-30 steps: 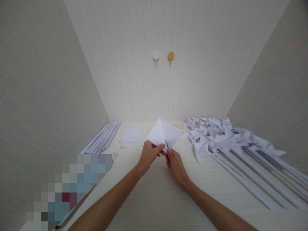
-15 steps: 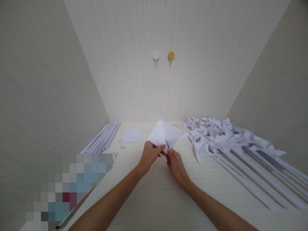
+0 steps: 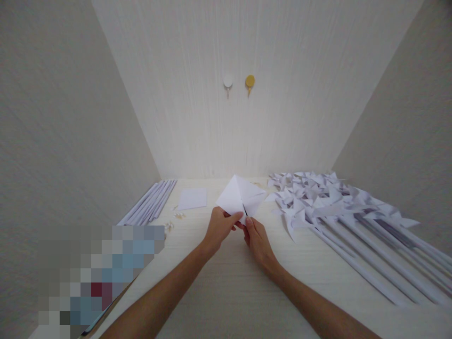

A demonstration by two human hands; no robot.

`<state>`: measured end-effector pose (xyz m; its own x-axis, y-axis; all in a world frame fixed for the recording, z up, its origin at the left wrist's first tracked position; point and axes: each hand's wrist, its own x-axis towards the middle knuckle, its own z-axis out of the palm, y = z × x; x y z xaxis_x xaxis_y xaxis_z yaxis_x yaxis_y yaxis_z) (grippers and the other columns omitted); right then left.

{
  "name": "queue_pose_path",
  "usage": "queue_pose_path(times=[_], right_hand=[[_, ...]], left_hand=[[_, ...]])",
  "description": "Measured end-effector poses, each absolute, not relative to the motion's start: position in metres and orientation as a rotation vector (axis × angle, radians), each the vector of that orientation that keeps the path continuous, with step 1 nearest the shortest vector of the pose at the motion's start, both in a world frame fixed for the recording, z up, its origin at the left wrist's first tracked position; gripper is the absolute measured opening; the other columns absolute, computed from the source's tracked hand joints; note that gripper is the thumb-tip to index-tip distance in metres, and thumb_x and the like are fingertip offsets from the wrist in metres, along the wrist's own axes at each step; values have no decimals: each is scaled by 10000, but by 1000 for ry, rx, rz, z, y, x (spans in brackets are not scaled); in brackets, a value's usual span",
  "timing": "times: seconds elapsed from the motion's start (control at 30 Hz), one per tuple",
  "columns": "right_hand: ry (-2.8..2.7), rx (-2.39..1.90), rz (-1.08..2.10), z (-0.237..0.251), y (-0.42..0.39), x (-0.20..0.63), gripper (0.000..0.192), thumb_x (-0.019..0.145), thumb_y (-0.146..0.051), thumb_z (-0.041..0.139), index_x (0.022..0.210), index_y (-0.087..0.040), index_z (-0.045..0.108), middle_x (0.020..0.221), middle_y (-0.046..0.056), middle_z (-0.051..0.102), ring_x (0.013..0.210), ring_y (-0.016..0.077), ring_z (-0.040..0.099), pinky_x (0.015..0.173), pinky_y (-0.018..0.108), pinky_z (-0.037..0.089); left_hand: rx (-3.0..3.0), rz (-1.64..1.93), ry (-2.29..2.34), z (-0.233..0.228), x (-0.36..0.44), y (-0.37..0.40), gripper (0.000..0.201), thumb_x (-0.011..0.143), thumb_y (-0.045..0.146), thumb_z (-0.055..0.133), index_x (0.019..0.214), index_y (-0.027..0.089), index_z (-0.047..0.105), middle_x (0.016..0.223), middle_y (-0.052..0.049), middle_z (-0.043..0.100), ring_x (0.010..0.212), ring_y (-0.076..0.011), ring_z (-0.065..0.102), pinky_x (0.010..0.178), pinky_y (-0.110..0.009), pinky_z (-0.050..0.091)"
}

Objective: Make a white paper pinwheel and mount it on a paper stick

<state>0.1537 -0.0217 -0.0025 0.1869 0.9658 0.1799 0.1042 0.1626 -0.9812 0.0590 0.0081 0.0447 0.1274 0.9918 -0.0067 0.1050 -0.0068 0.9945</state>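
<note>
A square sheet of white paper (image 3: 236, 195) is held corner-up over the table, with crease lines running to its middle. A dark slit opens between its two lower edges, near the bottom corner. My left hand (image 3: 221, 223) pinches the sheet left of that slit, thumb on top and fingers underneath. On the slit's other side, my right hand (image 3: 257, 237) grips the paper between thumb and fingers. Both hands are close together, and their fingertips beneath the sheet are partly hidden.
White paper pinwheels (image 3: 307, 197) on paper sticks (image 3: 374, 254) lie heaped at the right. Rolled paper sticks (image 3: 151, 202) and a white paper stack (image 3: 192, 198) are at the left, near small pale pieces (image 3: 179, 215). Two round hooks, white (image 3: 228, 82) and yellow (image 3: 250, 81), hang on the back wall.
Almost nothing differs. The view has shifted very slightly, while both hands keep the same grip on the paper.
</note>
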Motion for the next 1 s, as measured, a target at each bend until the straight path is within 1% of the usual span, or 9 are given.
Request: queue_pose_path(times=[0.13, 0.67, 0.83, 1.0], right_hand=[[-1209, -1237, 893, -3, -21, 154, 447, 766, -590, 305, 557, -199, 358, 484, -51, 308, 420, 82, 261, 391, 228, 188], [-1242, -1245, 867, -1, -23, 155, 446, 773, -580, 308, 548, -199, 358, 493, -40, 336, 438, 91, 304, 402, 232, 214], [-1227, -1220, 899, -4, -22, 155, 418, 790, -556, 306, 597, -195, 389, 514, -41, 348, 448, 91, 301, 402, 227, 218], [-1262, -1218, 904, -4, -22, 155, 411, 791, -548, 308, 593, -198, 395, 512, -39, 356, 452, 98, 317, 405, 229, 234]], left_hand=[[1336, 1064, 1188, 43, 59, 8, 151, 624, 180, 593, 503, 90, 600, 436, -47, 601, 390, -105, 540, 386, -188, 381], [1294, 1106, 1175, 45, 59, 8, 116, 595, 162, 616, 501, 94, 616, 430, -47, 598, 391, -108, 544, 370, -179, 369], [1267, 1129, 1164, 46, 59, 7, 113, 592, 151, 623, 494, 96, 613, 402, -29, 576, 377, -96, 524, 362, -172, 362], [1128, 1193, 1128, 45, 59, 8, 82, 585, 147, 640, 530, 89, 621, 443, -26, 599, 404, -94, 546, 408, -177, 423]])
